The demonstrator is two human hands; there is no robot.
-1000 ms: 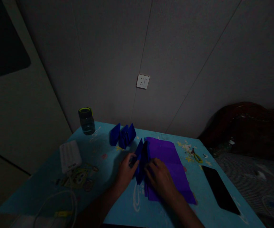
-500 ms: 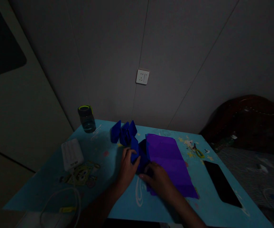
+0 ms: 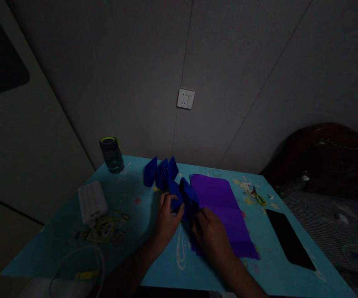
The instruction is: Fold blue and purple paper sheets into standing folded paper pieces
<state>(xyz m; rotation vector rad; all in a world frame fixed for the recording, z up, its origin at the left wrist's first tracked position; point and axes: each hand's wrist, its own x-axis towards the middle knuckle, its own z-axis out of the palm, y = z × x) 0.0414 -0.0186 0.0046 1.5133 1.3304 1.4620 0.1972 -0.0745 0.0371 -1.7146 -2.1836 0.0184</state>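
Between my two hands is a piece of folded blue paper (image 3: 189, 194) with raised flaps. My left hand (image 3: 168, 215) pinches its left flap between thumb and fingers. At its lower right edge, my right hand (image 3: 208, 227) is closed on the paper, the fingertips partly hidden behind the hand. Just behind stands a blue folded paper shape (image 3: 162, 173) with several upright points, apart from my fingers. Flat purple paper sheets (image 3: 219, 203) lie to the right, partly under my right hand and forearm.
A water bottle (image 3: 112, 155) stands at the back left, with a white power bank (image 3: 92, 202) and its cable nearer me. On the right lie a black phone (image 3: 289, 239) and yellow-handled scissors (image 3: 261, 200). The blue patterned table (image 3: 142, 265) meets the wall behind.
My right hand has turned and closed more at the paper's lower right edge. The right flap of the blue paper has tilted and opened outward; my left hand has barely moved.
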